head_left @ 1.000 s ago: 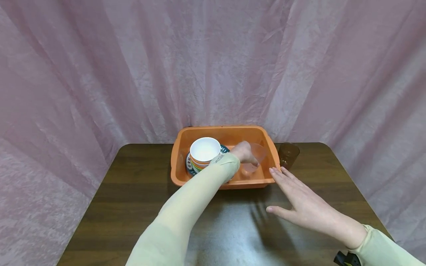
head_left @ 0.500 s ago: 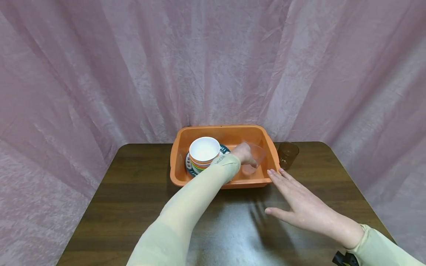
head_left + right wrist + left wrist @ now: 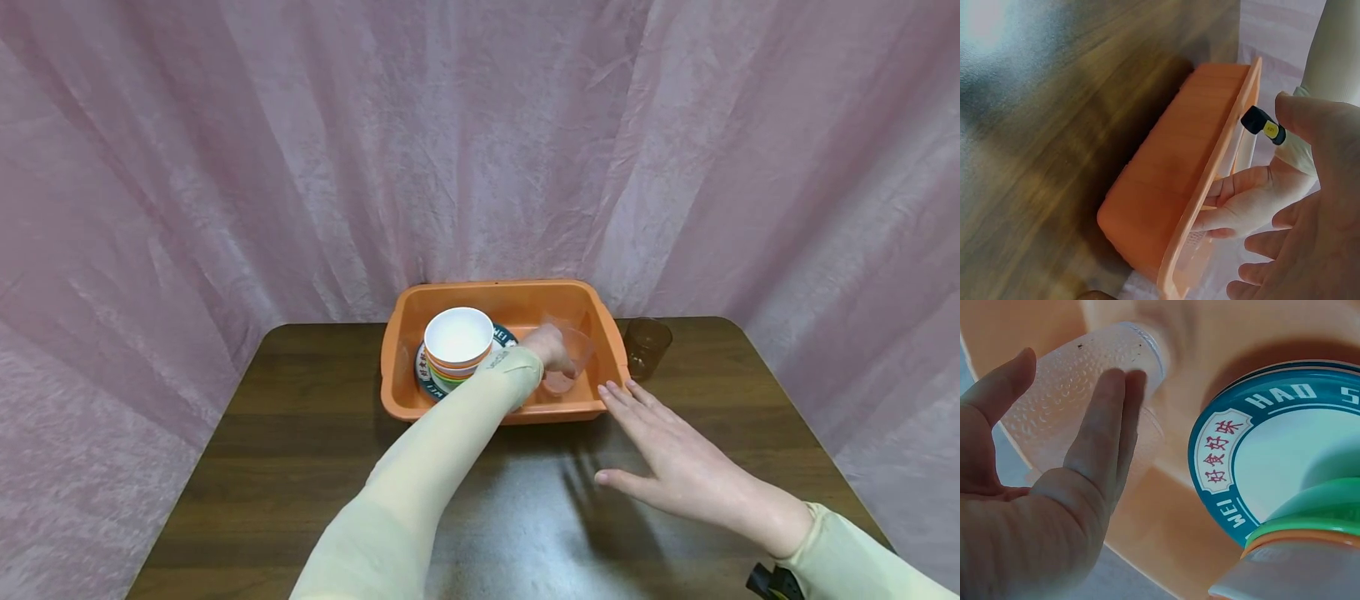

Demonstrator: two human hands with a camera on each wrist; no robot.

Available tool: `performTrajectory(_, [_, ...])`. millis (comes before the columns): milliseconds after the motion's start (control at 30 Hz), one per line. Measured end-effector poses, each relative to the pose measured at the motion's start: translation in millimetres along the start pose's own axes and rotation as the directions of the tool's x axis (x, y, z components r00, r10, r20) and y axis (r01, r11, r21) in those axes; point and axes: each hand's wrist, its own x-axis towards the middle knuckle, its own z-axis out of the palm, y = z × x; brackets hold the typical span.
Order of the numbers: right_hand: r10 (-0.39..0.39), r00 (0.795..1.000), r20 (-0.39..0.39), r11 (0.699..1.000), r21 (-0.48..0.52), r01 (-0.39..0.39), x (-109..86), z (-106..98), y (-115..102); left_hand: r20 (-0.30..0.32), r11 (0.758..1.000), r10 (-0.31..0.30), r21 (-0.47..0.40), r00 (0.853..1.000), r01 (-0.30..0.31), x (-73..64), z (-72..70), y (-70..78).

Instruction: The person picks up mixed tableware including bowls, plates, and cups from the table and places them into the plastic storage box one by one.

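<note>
My left hand (image 3: 551, 348) reaches into the orange basin (image 3: 495, 290) and holds a clear cup (image 3: 576, 350) with a dimpled side. In the left wrist view the cup (image 3: 1060, 394) lies tilted between thumb and straight-looking fingers, its base towards the basin floor. Left of the hand, a stack of bowls (image 3: 459, 333), white inside with coloured rims, sits on a teal-rimmed plate (image 3: 1210, 440). My right hand (image 3: 675, 467) is spread flat, its fingertips by the basin's front right corner; I cannot tell if they touch it. In the right wrist view its fingers (image 3: 1266, 244) hold nothing.
A brown see-through cup (image 3: 647, 348) stands on the dark wooden table (image 3: 315, 467), right beside the basin. Behind the table's far edge hangs a pink curtain (image 3: 480, 150). A second clear rim or cup shows faintly behind the left hand.
The clear cup in my left hand has shifted and turned slightly within the basin. The right hand keeps its spread pose by the corner. The whole scene drifts slightly in the head view.
</note>
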Motion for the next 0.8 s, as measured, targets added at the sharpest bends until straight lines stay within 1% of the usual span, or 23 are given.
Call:
performTrajectory(133, [-0.006, 1.000, 0.006, 1.000, -0.009, 0.006, 0.3, 1.0, -0.2, 0.034, 0.998, -0.034, -0.045, 0.999, 0.035, -2.6, -2.3, 1.9])
performTrajectory(200, [-0.007, 1.000, 0.007, 1.000, -0.010, 0.007, 0.3, 1.3, -0.3, 0.040, 0.998, -0.039, -0.051, 0.998, 0.041, -4.0, -2.9, 2.7])
performTrajectory(300, [-0.010, 1.000, 0.005, 1.000, -0.010, 0.010, 0.1, 1.6, -0.4, 0.037, 0.996, -0.053, -0.064, 0.998, 0.056, -3.8, -2.8, 2.7])
performTrajectory(400, [-0.010, 1.000, 0.004, 1.000, -0.007, 0.010, -0.1, 1.7, -0.4, 0.020, 0.997, -0.055, -0.056, 0.998, 0.056, -0.9, -2.1, 1.9])
performTrajectory(533, [-0.007, 1.000, 0.002, 1.000, -0.005, 0.007, -0.5, 1.5, -0.5, -0.001, 0.998, -0.042, -0.041, 0.999, 0.042, 3.5, -3.4, 1.3])
performTrajectory(600, [-0.008, 1.000, 0.000, 1.000, -0.007, 0.008, -0.6, 1.6, -0.3, -0.002, 0.999, -0.033, -0.040, 0.999, 0.033, 4.2, -5.1, 1.0])
performTrajectory(800, [-0.001, 1.000, 0.003, 1.000, 0.000, 0.001, -0.6, 2.3, 0.4, 0.028, 0.995, -0.005, -0.102, 1.000, 0.008, 1.7, -9.7, -0.6])
